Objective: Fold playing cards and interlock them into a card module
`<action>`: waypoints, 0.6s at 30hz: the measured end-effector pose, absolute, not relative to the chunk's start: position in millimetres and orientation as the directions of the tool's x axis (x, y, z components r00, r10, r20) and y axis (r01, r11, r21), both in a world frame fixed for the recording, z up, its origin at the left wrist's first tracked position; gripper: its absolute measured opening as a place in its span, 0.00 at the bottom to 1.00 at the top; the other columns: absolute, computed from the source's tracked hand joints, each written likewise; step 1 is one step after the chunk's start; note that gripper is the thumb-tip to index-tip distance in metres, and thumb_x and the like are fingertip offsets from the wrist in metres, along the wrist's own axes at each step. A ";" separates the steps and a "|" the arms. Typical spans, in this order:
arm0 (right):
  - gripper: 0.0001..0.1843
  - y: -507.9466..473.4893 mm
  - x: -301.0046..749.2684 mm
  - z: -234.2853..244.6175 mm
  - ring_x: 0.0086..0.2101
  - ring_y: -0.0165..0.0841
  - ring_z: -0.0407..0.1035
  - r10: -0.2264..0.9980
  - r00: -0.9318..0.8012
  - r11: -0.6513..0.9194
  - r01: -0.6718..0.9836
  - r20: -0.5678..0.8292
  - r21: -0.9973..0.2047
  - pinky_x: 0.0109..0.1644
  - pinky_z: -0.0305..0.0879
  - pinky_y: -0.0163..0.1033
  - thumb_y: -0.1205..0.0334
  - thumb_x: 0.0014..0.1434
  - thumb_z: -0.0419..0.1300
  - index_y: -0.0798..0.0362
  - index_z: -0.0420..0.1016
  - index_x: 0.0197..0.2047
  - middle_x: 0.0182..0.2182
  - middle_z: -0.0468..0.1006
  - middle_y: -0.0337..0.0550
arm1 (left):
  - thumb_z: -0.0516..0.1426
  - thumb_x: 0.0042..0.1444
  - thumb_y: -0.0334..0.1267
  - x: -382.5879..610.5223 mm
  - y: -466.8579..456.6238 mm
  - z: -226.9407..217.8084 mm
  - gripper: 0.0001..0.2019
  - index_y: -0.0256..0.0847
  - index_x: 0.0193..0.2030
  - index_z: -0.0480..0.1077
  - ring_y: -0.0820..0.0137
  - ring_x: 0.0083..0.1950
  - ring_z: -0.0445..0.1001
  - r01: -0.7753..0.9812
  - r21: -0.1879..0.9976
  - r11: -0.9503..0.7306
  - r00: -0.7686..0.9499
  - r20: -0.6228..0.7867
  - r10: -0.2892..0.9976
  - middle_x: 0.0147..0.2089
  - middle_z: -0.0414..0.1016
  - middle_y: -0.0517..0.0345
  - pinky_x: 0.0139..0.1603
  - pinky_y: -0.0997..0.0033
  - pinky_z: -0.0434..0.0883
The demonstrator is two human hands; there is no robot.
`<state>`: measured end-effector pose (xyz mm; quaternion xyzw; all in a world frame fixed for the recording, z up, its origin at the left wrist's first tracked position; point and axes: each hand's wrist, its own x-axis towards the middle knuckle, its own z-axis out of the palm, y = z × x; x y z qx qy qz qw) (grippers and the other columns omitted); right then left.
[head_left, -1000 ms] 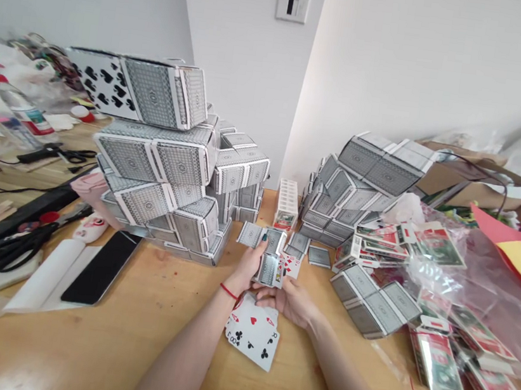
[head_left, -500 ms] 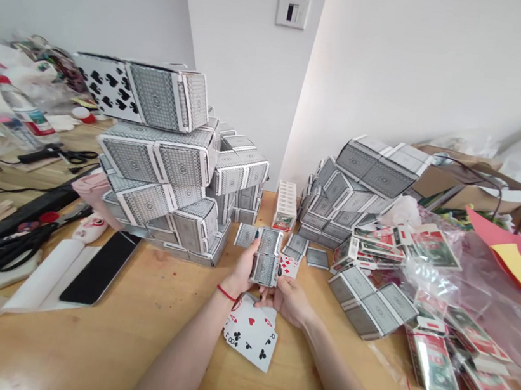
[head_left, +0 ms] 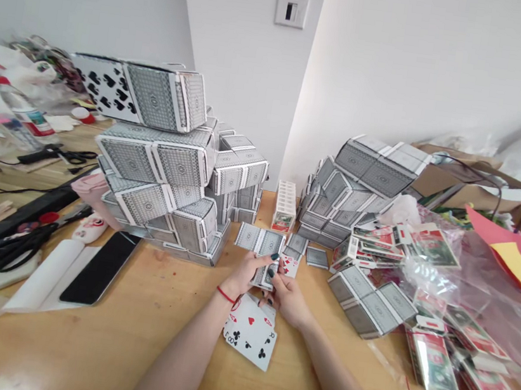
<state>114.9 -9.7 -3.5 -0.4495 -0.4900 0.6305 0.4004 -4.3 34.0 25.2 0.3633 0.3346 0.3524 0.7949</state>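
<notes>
Both hands hold a small block of folded playing cards (head_left: 269, 245) with grey patterned backs. My left hand (head_left: 250, 269) grips its left side, thumb laid across the front. My right hand (head_left: 286, 293) closes on its lower right, the thumb on the face and fingers partly hidden beneath. Loose face-up playing cards (head_left: 250, 337), with hearts and an eight of clubs, lie on the table just below the hands. Folded grey cards (head_left: 296, 246) and a red diamond card (head_left: 289, 265) rest behind my right hand.
Stacked card blocks (head_left: 159, 162) rise at left, another stack (head_left: 362, 183) at right. A two-part card block (head_left: 372, 302) lies near empty-looking card boxes (head_left: 434, 365). A phone (head_left: 101, 267), scissors (head_left: 26, 244) and white paper roll (head_left: 45, 275) are at left. A row of card packs (head_left: 285, 206) stands behind.
My left thumb has moved right, across the block's front. My right thumb has come up onto its face. The stacks and loose cards stay where they were.
</notes>
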 end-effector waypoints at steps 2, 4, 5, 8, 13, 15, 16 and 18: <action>0.27 -9.6 115.6 -2.4 0.14 0.26 0.63 0.952 -0.263 -0.169 -0.017 -0.158 -0.986 0.17 0.50 0.30 0.39 0.52 0.47 0.55 0.62 0.19 0.14 0.68 0.37 | 0.59 0.43 0.45 -5.4 32.7 26.9 0.20 0.30 0.39 0.70 0.71 0.15 0.67 -0.276 0.842 0.463 0.531 -0.268 0.804 0.23 0.74 0.52 0.12 0.74 0.63; 0.27 -9.4 116.3 -1.1 0.14 0.26 0.64 0.963 -0.237 -0.124 0.031 -0.128 -0.992 0.18 0.51 0.30 0.41 0.53 0.47 0.55 0.63 0.18 0.12 0.68 0.36 | 0.62 0.39 0.43 -6.5 32.1 27.2 0.19 0.31 0.36 0.70 0.71 0.16 0.68 -0.240 0.874 0.423 0.534 -0.245 0.809 0.24 0.74 0.52 0.14 0.73 0.65; 0.27 -9.3 116.4 -0.9 0.15 0.27 0.64 0.968 -0.223 -0.102 0.061 -0.113 -0.993 0.19 0.53 0.31 0.41 0.54 0.46 0.55 0.63 0.17 0.11 0.67 0.36 | 0.63 0.38 0.42 -7.0 31.9 26.8 0.18 0.31 0.34 0.70 0.70 0.17 0.69 -0.223 0.887 0.403 0.534 -0.235 0.812 0.24 0.74 0.52 0.15 0.73 0.66; 0.27 -8.9 115.8 -2.1 0.16 0.29 0.66 0.978 -0.191 -0.055 0.128 -0.079 -0.990 0.20 0.54 0.31 0.42 0.54 0.46 0.54 0.62 0.16 0.10 0.65 0.36 | 0.64 0.35 0.42 -6.9 31.5 24.4 0.17 0.30 0.29 0.69 0.68 0.17 0.69 -0.187 0.905 0.381 0.520 -0.238 0.820 0.22 0.73 0.53 0.14 0.71 0.66; 0.22 -9.2 112.8 -3.8 0.17 0.31 0.69 0.981 -0.185 -0.034 0.120 -0.055 -0.992 0.19 0.56 0.32 0.44 0.54 0.47 0.52 0.58 0.19 0.12 0.63 0.34 | 0.62 0.37 0.44 -3.2 30.0 19.8 0.15 0.32 0.25 0.68 0.68 0.14 0.67 -0.202 0.906 0.373 0.483 -0.239 0.842 0.17 0.70 0.55 0.11 0.73 0.63; 0.20 -10.0 111.6 -3.5 0.18 0.32 0.69 0.983 -0.179 -0.027 0.114 -0.047 -0.993 0.19 0.57 0.33 0.45 0.55 0.47 0.52 0.58 0.21 0.12 0.63 0.33 | 0.62 0.38 0.44 -1.4 29.3 17.9 0.15 0.32 0.24 0.68 0.68 0.14 0.67 -0.227 0.905 0.360 0.466 -0.223 0.856 0.16 0.69 0.56 0.10 0.73 0.62; 0.20 -10.5 111.0 -3.5 0.17 0.32 0.69 0.984 -0.171 -0.026 0.118 -0.046 -0.993 0.19 0.57 0.33 0.46 0.55 0.47 0.51 0.57 0.21 0.12 0.63 0.33 | 0.61 0.39 0.45 -0.6 29.0 17.1 0.15 0.32 0.24 0.69 0.67 0.14 0.67 -0.241 0.905 0.352 0.453 -0.216 0.865 0.16 0.70 0.55 0.10 0.73 0.62; 0.19 -11.4 109.9 -4.0 0.16 0.32 0.68 0.989 -0.138 -0.031 0.133 -0.050 -0.991 0.17 0.57 0.33 0.46 0.55 0.46 0.51 0.56 0.21 0.11 0.62 0.33 | 0.61 0.39 0.44 1.1 28.6 15.8 0.15 0.31 0.26 0.70 0.68 0.14 0.68 -0.268 0.903 0.335 0.414 -0.205 0.887 0.18 0.72 0.54 0.10 0.73 0.62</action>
